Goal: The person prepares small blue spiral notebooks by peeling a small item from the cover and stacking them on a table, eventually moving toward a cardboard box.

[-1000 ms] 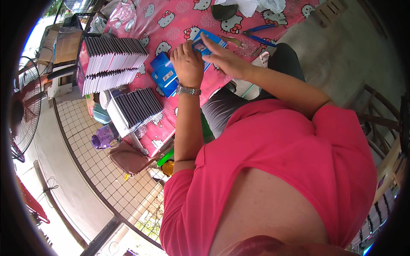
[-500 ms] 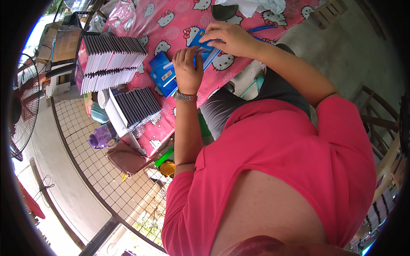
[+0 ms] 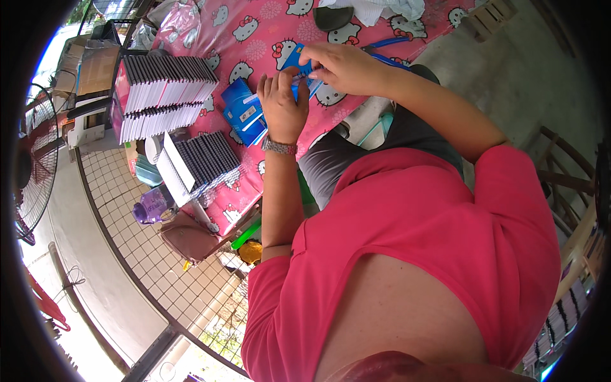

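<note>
A blue-covered booklet [image 3: 240,109] lies on the pink patterned tablecloth, its upper part running under both hands. My left hand [image 3: 284,105], with a metal watch on the wrist, rests over its middle, fingers curled toward the thumb. Right beside it, my right hand [image 3: 347,67] reaches in from the right with bent fingers and thumb at the booklet's upper part. A small pale or bluish piece seems to show between the fingertips, too small to name. Pliers with blue handles [image 3: 389,43] lie just beyond my right hand.
Tall stacks of dark-spined notebooks [image 3: 167,83] stand at the left, with a lower row of bound notebooks [image 3: 207,156] nearer. A purple bottle [image 3: 153,205] and a brown bag [image 3: 189,237] sit by the table's left edge. A dark dish [image 3: 333,18] lies at the far side.
My right hand has dropped slightly nearer, its fingers more bent. My left hand has shifted a little to the right, so the fingertips sit closer together. The booklet looks unmoved.
</note>
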Demonstrator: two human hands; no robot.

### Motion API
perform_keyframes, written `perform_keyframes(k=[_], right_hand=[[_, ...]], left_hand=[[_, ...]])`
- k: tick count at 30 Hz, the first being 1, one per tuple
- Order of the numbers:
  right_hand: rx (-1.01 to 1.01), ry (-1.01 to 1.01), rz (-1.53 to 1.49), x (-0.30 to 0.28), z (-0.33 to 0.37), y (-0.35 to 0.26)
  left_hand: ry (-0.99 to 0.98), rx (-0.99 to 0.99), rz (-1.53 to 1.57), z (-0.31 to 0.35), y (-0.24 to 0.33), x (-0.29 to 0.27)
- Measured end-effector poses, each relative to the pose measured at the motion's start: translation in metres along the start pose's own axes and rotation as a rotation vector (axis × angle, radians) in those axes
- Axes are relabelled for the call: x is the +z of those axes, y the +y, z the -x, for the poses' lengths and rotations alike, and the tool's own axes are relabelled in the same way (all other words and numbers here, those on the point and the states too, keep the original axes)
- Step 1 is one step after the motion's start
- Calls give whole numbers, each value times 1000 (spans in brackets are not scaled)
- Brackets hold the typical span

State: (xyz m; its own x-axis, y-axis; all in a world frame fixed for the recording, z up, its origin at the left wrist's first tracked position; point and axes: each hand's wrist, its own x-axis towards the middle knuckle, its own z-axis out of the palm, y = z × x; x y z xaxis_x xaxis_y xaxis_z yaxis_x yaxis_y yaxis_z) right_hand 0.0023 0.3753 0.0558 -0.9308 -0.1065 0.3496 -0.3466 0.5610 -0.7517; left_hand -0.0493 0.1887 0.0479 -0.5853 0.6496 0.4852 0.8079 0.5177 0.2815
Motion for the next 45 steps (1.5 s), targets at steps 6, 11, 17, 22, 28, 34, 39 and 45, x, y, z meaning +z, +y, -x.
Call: perform_keyframes(k=[6,11,17,22,28,34,39,45], right_hand=[[326,120,557,-3,-50,81],[453,133,851,26,-66,119],[403,180,832,21,-57,112],[361,59,832,9,-41,113],[211,-289,-816,-23,-35,39],[287,-423,-1257,-27,-35,26],[326,-456,-775,-29,-42,30],[330,-526,-895,-36,-52,17]], left_hand=[[-17,23,-21,-5,7,-5],[-103,-64,22,6,-6,-5],[17,-181,-210,18,-9,-3],[5,-261,16,13,-14,0],[31,-128,41,9,-19,2],[21,-98,32,4,-21,0],[21,-85,64,5,-22,-2],[27,-127,143,7,-32,-14]])
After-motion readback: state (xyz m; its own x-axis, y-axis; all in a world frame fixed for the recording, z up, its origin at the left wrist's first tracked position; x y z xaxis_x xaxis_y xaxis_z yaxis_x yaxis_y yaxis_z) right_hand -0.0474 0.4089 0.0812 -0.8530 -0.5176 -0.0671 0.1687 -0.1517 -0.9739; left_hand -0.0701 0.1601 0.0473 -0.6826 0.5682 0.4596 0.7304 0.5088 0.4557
